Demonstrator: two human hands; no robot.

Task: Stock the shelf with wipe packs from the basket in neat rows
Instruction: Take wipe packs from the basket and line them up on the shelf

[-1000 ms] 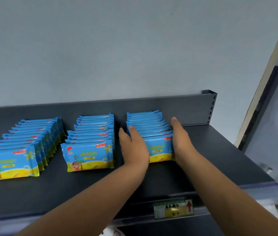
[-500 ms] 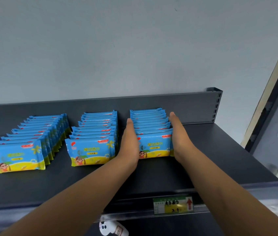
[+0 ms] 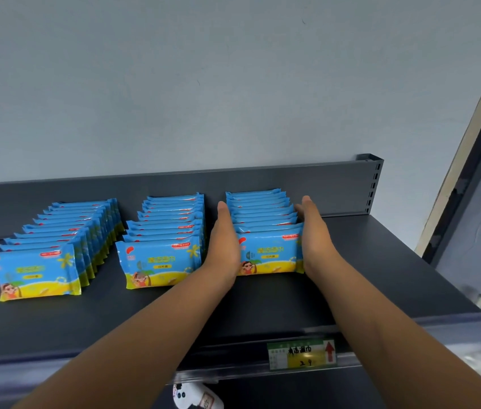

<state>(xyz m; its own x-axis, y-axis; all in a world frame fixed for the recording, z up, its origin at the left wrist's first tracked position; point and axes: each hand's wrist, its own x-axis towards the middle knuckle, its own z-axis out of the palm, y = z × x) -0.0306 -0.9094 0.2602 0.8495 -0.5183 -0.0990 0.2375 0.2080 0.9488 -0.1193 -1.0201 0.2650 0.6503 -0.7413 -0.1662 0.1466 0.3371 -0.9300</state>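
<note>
Three rows of blue-and-yellow wipe packs stand on the dark grey shelf (image 3: 381,261). The right row (image 3: 268,252) sits between my hands. My left hand (image 3: 224,243) lies flat with straight fingers against the row's left side. My right hand (image 3: 314,234) presses flat against its right side. The middle row (image 3: 162,255) stands just left of my left hand. The left row (image 3: 41,270) leans slightly toward the back right. The basket is out of view.
The shelf's back panel (image 3: 336,184) rises behind the rows. A green and yellow price tag (image 3: 301,354) sits on the front rail. Bare shelf lies to the right of the rows. A doorway frame (image 3: 469,172) stands at the far right.
Both hands slid from near the front pack to lie along the right row's sides, squeezing it straight. The camera drifted a little, shifting the rows in view.
</note>
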